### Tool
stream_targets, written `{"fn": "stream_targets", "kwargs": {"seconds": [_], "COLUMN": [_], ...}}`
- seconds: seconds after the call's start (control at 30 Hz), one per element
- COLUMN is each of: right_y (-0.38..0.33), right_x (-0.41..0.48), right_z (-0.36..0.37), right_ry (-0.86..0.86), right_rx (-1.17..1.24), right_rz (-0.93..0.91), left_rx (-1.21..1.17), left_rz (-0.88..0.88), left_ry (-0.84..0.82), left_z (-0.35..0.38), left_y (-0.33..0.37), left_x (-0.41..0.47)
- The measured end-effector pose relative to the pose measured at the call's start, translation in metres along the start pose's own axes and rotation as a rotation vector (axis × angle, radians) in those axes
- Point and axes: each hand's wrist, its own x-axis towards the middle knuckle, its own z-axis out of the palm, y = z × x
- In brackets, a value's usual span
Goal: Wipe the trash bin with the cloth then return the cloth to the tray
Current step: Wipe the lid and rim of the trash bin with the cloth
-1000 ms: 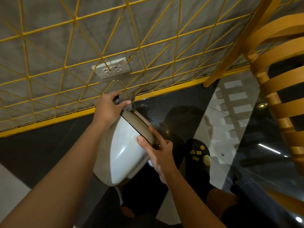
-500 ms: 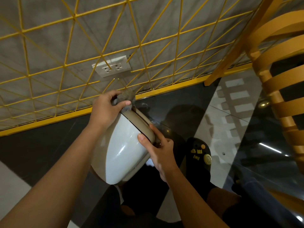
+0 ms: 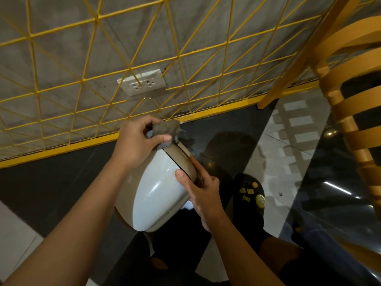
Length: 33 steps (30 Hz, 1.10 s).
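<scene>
Currently in the wiping step; the return of the cloth is not yet begun. My left hand is clamped on the cloth: fingers curled over the grey wad, thumb pinching it from below. The wad is pressed onto the top edge of the trash bin, at the tan band around its upper end.

My right hand grips the same band on the side nearer me, thumb flat on the white body, fingers wrapped over the band and partly out of sight. The bin is tipped, top end pointing away from me toward the yellow grid on the wall. I cannot tell whether its base rests on the floor or is carried; that part is hidden. The wall socket sits above the cloth, well apart from it. A black shoe lies just right of the right hand.

Judgement: only the top band is under the cloth; the white side and base likely want wiping. The next move calls for drawing the cloth down the body with steady pressure while the right hand braces against roll. The glossy shell may slip. The tray is not in view; I must locate it before the return.
</scene>
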Motion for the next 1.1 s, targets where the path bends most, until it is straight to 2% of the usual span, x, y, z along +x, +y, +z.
{"fn": "stream_targets", "kwargs": {"seconds": [0.1, 0.23, 0.37, 0.47, 0.57, 0.63, 0.7, 0.77, 0.8, 0.83, 0.9, 1.0, 1.1], "right_y": [0.0, -0.002, -0.012, -0.024, -0.041, -0.054, -0.071, -0.087, -0.093, -0.095, -0.095, -0.086, -0.075], "right_x": [0.0, -0.003, -0.002, -0.003, -0.006, -0.008, -0.009, -0.01, -0.01, -0.008, 0.0, 0.011, 0.019], "right_z": [0.001, 0.001, -0.003, -0.009, -0.01, -0.008, -0.005, -0.002, -0.002, -0.005, -0.014, -0.035, -0.052], "right_ry": [0.012, -0.013, -0.08, -0.166, -0.163, -0.062, -0.056, -0.286, -0.349, -0.361, -0.279, -0.13, 0.001], "right_rx": [-0.009, -0.072, -0.088, -0.09, -0.197, -0.21, -0.084, 0.166, 0.273, 0.349, 0.392, 0.417, 0.347], "right_rz": [-0.011, -0.012, 0.037, 0.12, 0.116, 0.029, -0.062, -0.081, -0.075, -0.066, -0.071, -0.066, -0.054], "left_rx": [0.039, 0.063, -0.255, -0.53, -0.565, -0.542, -0.504, -0.405, -0.325, -0.257, -0.171, 0.155, 0.505], "left_rz": [-0.034, -0.279, -0.583, -0.622, -0.561, -0.485, -0.416, -0.291, -0.208, -0.129, -0.012, -0.02, -0.19], "left_ry": [0.096, 0.23, 0.572, 0.661, 0.64, 0.565, 0.43, 0.283, 0.196, 0.107, 0.004, 0.096, 0.051], "left_z": [0.004, 0.002, 0.003, -0.006, -0.013, -0.009, 0.0, 0.011, 0.016, 0.02, 0.025, 0.028, 0.034], "left_y": [-0.003, -0.013, -0.006, 0.009, 0.03, 0.047, 0.061, 0.071, 0.074, 0.077, 0.079, 0.067, 0.049], "left_x": [0.002, 0.016, 0.002, -0.017, -0.037, -0.049, -0.059, -0.066, -0.069, -0.071, -0.072, -0.068, -0.064]}}
